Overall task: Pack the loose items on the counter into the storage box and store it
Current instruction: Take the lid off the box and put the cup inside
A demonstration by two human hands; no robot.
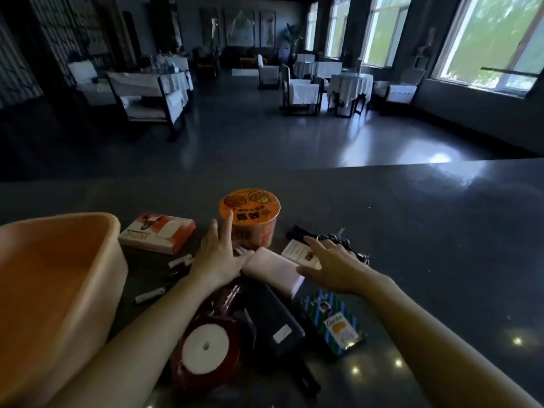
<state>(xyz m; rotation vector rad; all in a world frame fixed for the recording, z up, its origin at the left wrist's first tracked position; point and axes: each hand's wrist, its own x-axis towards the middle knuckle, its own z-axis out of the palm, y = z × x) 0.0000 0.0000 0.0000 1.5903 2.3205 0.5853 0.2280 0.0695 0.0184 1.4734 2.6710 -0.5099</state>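
Note:
An orange storage box (53,284) stands at the left of the dark counter (412,231), empty inside. Loose items lie beside it: an orange noodle cup (253,216), a pink-white tissue pack (157,234), a white block (276,267), a small white card box (297,251), a red ribbon spool (206,348), a dark case (276,322), a striped packet (335,319), keys on a dark strap (332,240) and white markers (179,262). My left hand (219,254) is spread beside the cup, fingers straight. My right hand (332,263) hovers flat over the card box and keys.
Beyond the counter's far edge lies a dim dining room with a shiny floor, white-covered tables (350,83) and chairs (300,92). Bright windows (494,39) line the right wall. The counter's right part is bare dark stone.

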